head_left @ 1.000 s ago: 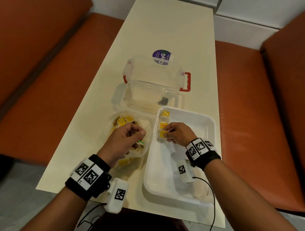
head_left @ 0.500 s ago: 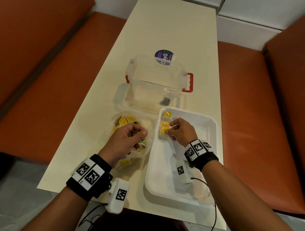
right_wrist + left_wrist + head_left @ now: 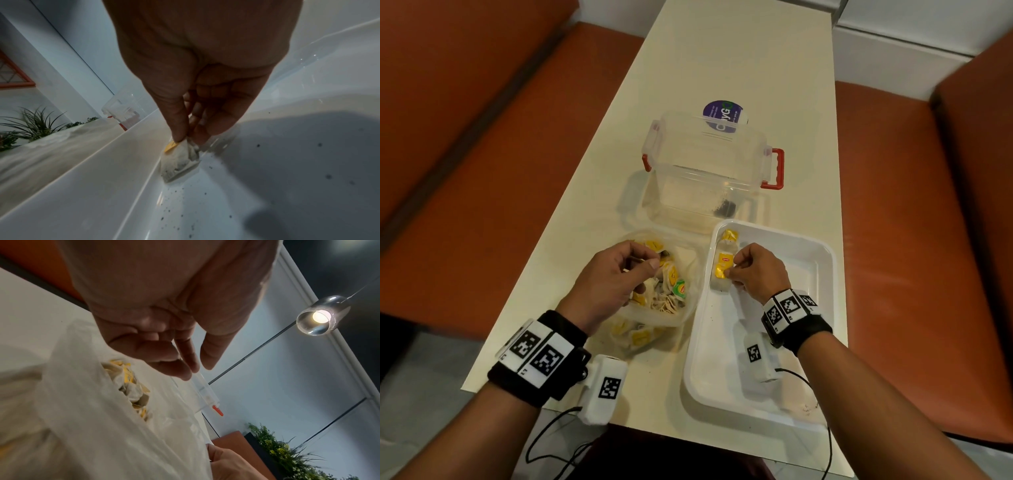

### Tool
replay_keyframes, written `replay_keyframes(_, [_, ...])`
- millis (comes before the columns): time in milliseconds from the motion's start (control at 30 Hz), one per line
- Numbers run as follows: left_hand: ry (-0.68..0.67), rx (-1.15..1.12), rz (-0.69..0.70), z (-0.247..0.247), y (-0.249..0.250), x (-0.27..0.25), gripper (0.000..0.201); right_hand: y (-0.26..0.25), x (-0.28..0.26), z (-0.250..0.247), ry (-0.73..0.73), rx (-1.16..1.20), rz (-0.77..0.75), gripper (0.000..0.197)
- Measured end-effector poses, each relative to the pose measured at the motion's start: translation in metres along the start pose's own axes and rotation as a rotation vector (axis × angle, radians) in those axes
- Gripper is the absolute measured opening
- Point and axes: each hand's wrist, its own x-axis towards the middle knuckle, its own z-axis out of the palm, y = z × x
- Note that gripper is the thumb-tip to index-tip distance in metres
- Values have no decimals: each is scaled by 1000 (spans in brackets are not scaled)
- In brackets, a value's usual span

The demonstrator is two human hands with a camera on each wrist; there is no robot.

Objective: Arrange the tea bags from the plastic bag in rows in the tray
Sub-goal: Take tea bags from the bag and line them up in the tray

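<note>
A white tray point(image 3: 822, 308) lies on the table at my right. Two tea bags point(image 3: 729, 237) with yellow tags lie along its left wall. My right hand point(image 3: 732, 270) pinches a further tea bag point(image 3: 720, 281) just behind them; the right wrist view shows this tea bag point(image 3: 180, 162) between thumb and fingers of the right hand point(image 3: 186, 138), low against the tray point(image 3: 287, 178) wall. The clear plastic bag point(image 3: 667, 315) holds several tea bags point(image 3: 671, 274) left of the tray. My left hand point(image 3: 643, 262) hovers over the bag's mouth with fingers curled; in the left wrist view the left hand point(image 3: 195, 368) holds nothing.
A clear lidless box point(image 3: 705, 171) with red latches stands just beyond the bag and tray, a purple sticker point(image 3: 722, 114) behind it. Orange benches point(image 3: 914, 212) flank the narrow table point(image 3: 722, 51). The tray reaches close to the table's near edge. Dark specks dot the tray floor.
My right hand has nudged its tea bag slightly farther along the tray's left wall. The left hand has drifted a little to the left over the bag.
</note>
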Motion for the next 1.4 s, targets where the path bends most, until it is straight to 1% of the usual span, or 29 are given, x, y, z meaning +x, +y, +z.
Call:
replay_keyframes(233, [38, 112, 43, -11, 1, 7, 4, 2, -4, -4, 43, 51, -3, 23])
replay_keyframes(333, [33, 113, 50, -10, 1, 8, 5, 4, -9, -8, -31, 30, 57, 27])
replay_keyframes(400, [24, 121, 47, -9, 1, 8, 5, 4, -10, -7, -80, -19, 72, 26])
replay_keyframes(600, [-8, 206, 63, -7, 1, 15, 3, -4, -8, 1, -61, -101, 47, 26])
replay_keyframes(700, [-15, 328, 87, -8, 1, 20, 4, -5, -8, 2, -69, -112, 49, 27])
replay_keyframes(833, [-40, 606, 105, -8, -1, 28, 9, -5, -11, -2, -82, -117, 48, 27])
replay_keyframes(900, [-64, 720, 101, -6, -3, 32, 14, -7, -15, -5, -55, -124, -2, 26])
replay_keyframes(967, [-86, 798, 95, -3, -5, 35, 19, -13, -23, -8, -15, -55, -64, 24])
replay_keyframes(1033, [-87, 857, 87, 1, -5, 37, 22, -23, -36, -11, -41, -8, -121, 24])
replay_keyframes(1133, [-7, 926, 101, 4, -4, 41, 21, -40, -54, -7, -113, -119, -190, 32])
replay_keyframes(1200, [66, 991, 106, 0, -1, 46, 22, -49, -57, -1, -101, -220, -212, 41])
replay_keyframes(1233, [77, 1021, 99, -3, 0, 49, 24, -53, -57, 3, -90, -264, -216, 45])
replay_keyframes(1300, [50, 1057, 89, -8, 2, 54, 27, -58, -53, 11, -80, -339, -223, 46])
replay_keyframes(1400, [-27, 1130, 93, -10, 5, 58, 33, -61, -45, 20, -111, -352, -207, 32])
